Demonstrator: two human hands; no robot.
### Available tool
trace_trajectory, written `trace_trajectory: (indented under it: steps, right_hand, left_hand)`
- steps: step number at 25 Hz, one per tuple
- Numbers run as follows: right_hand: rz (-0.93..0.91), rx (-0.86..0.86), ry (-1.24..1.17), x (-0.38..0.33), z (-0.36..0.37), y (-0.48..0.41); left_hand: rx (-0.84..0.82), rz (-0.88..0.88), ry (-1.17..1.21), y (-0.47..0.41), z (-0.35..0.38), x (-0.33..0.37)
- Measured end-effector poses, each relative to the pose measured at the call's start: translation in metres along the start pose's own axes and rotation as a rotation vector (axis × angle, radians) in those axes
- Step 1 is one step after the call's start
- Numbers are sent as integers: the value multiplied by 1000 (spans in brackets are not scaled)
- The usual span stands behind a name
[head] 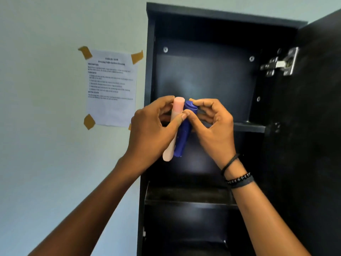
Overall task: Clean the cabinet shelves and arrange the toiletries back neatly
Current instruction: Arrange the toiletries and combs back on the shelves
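View from my head toward the open dark cabinet (203,17), its door (323,135) swung to the right on a metal hinge (280,63). In front of the cabinet's opening, level with its upper shelf (249,127), I hold two toiletries side by side and touching, caps up: a pink tube (178,106) and a blue tube (182,141). My left hand (153,130) grips the pink tube, with the thumb laid across it toward the blue one. My right hand (214,126) pinches the cap end of the blue tube between curled fingers and thumb. The two hands are close together, meeting at the tubes. Neither tube rests on a shelf; both hang above the cabinet's lower shelf (184,202). A printed sheet (110,87) is taped to the wall left of the cabinet.

Step in hand, as I judge it: arranging, with the pair being brought back to the cabinet. The next move calls for choosing a shelf, carrying both tubes inward past its front edge, and standing them so they do not topple when I let go, the narrow pink one especially.
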State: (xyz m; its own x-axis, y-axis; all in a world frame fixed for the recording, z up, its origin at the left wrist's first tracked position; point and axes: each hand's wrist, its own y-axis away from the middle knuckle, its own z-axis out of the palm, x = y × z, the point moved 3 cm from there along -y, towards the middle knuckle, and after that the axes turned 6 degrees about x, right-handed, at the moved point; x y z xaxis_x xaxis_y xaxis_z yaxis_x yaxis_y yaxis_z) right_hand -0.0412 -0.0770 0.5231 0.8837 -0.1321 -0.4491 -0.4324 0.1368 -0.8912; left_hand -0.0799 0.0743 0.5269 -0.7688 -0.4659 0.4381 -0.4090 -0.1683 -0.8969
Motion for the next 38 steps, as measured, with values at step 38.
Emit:
trace_trajectory:
  steps: [38]
  right_hand:
    - [227, -338, 410, 70, 58, -92]
  left_hand:
    - [-145, -37, -748, -80, 61, -72]
